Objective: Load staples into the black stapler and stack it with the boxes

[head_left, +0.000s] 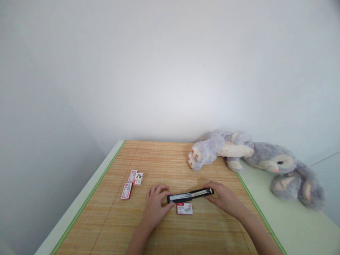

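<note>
Holds a long, narrow stapler of black casing and silver metal [190,195], unfolded nearly straight, over the nearer part of a tan, slatted mat with green borders [156,159]. Gripped at both ends: pinched at the left between thumb and bent fingers of the left hand [156,203], and at the right between thumb and fingertips of the right hand [221,198]. Sits well inside both borders, with a wide stretch of slats toward the left and a narrower one toward the right, but with the right forearm close to the right border low in view. Just in front of the stapler, near its middle: a flat, oblong red-and-white carton [184,208]. Near the left border, clustered together: a slim white carton with red edging [126,191], a similar slim carton [132,176] farther back, and a small, boxy white carton with dark print [138,179]. Along the back right, across the border and onto a smooth, pale green tabletop [300,226]: a long-eared, grey-and-cream plush rabbit [233,150], covering the mat's back right corner. Cut off by the lower frame: both forearms and the mat's near edge. Cannot tell contact between stapler and mat, nor between stapler and nearest carton. Too small to read: most carton lettering. Blurred: the rabbit's ears.
</note>
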Tool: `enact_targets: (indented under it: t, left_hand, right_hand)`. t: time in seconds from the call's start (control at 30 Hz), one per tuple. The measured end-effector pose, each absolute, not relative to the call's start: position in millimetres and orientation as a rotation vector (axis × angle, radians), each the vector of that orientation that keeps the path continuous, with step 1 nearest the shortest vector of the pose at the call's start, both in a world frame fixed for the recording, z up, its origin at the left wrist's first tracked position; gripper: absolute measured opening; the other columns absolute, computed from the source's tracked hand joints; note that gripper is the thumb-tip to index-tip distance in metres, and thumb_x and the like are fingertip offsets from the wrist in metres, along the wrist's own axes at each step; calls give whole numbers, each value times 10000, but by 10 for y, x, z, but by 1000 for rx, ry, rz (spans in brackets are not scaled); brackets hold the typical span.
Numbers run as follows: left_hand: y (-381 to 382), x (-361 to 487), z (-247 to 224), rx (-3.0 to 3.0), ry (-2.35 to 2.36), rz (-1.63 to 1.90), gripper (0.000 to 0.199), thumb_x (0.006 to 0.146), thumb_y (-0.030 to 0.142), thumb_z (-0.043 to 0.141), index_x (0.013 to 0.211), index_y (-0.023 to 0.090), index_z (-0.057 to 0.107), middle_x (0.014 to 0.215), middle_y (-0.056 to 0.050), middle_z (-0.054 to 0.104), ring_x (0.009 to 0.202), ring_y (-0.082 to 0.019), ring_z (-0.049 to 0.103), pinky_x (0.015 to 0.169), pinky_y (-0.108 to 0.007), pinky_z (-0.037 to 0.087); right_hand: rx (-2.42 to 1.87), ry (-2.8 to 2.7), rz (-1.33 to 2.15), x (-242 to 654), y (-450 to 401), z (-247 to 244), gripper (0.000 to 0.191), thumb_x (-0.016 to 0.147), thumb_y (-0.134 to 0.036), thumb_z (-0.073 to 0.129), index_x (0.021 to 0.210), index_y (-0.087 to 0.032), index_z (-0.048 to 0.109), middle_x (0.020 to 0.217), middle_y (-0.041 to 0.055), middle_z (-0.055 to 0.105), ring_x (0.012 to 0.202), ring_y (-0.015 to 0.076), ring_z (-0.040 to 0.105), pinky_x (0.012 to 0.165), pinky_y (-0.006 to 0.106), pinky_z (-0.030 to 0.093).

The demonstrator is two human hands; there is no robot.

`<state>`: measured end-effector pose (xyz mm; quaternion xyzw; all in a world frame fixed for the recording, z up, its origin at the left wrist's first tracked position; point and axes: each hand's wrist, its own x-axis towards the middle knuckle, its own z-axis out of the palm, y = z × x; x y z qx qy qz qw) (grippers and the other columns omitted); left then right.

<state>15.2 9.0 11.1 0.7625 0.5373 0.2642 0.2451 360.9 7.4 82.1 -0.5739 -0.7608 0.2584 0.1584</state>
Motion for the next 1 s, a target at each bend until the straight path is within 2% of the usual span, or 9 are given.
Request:
enact_targets:
  t: [0.1, 0.2, 0.4, 0.6, 0.7, 0.83, 0.9, 1.0]
  left_hand:
    - [76, 191, 146, 2083, 1459, 738, 290, 779, 362, 814, 1061, 370, 749, 1285, -3, 661, 1263, -288, 513, 1104, -491, 331]
    - [51, 249, 170, 2087, 1410, 776, 294, 791, 315, 796, 1078, 351, 741, 1242, -12, 671, 1230, -270, 534, 1087, -460, 362]
    - [-1, 304, 161, 2085, 1389, 810, 301, 810, 292, 774, 1102, 349, 735, 1200, -14, 685, 1198, -265, 549, 1067, -450, 385]
    - [20, 298, 149, 2083, 1399, 812, 310, 796, 302, 786, 1100, 341, 736, 1203, -23, 684, 1185, -272, 555, 1036, -457, 414]
    - [27, 288, 122, 2091, 1387, 824, 305, 795, 305, 785, 1094, 329, 727, 1206, -36, 679, 1190, -283, 563, 1034, -473, 425]
    - [-64, 272, 146, 2057, 1446, 964, 424, 761, 315, 795, 1156, 279, 646, 1234, -76, 639, 1201, -309, 558, 1041, -506, 436]
    - [-152, 302, 217, 2047, 1498, 1034, 368, 766, 306, 772, 1093, 253, 614, 1177, -84, 633, 1166, -312, 561, 1021, -509, 444]
    - [-290, 438, 377, 2122, 1358, 935, 232, 791, 253, 715, 999, 258, 611, 1094, -66, 638, 1103, -289, 569, 979, -472, 462]
  right_hand:
    - [-1550, -2041, 998, 3599, 116, 874, 271, 846, -323, 688, 1101, -252, 743, 978, 25, 741, 842, 209, 662, 753, 308, 495]
    - [-1408, -1957, 1151, 3402, 176, 944, 261, 844, -387, 731, 1063, -247, 751, 940, 13, 729, 825, 199, 648, 729, 293, 482]
    - [-1238, -2091, 1102, 2840, 284, 938, 141, 828, -309, 763, 957, -252, 778, 815, -22, 625, 745, 156, 572, 661, 257, 401]
    - [-1282, -2326, 878, 2537, 342, 746, 107, 750, -188, 778, 838, -223, 728, 801, -38, 580, 733, 136, 540, 654, 240, 347]
    - [-1291, -2348, 837, 2514, 339, 694, 169, 727, -175, 788, 872, -228, 717, 875, -22, 595, 809, 155, 563, 693, 237, 376]
    - [-1321, -2282, 842, 2550, 322, 661, 235, 733, -199, 802, 947, -238, 715, 991, 6, 617, 913, 186, 582, 784, 258, 430]
    - [-1365, -2229, 830, 2574, 319, 644, 249, 744, -217, 801, 974, -238, 709, 1003, 12, 621, 915, 191, 584, 806, 272, 440]
    - [-1396, -2179, 819, 2604, 330, 626, 226, 766, -235, 783, 979, -235, 710, 998, 16, 628, 912, 193, 590, 807, 279, 441]
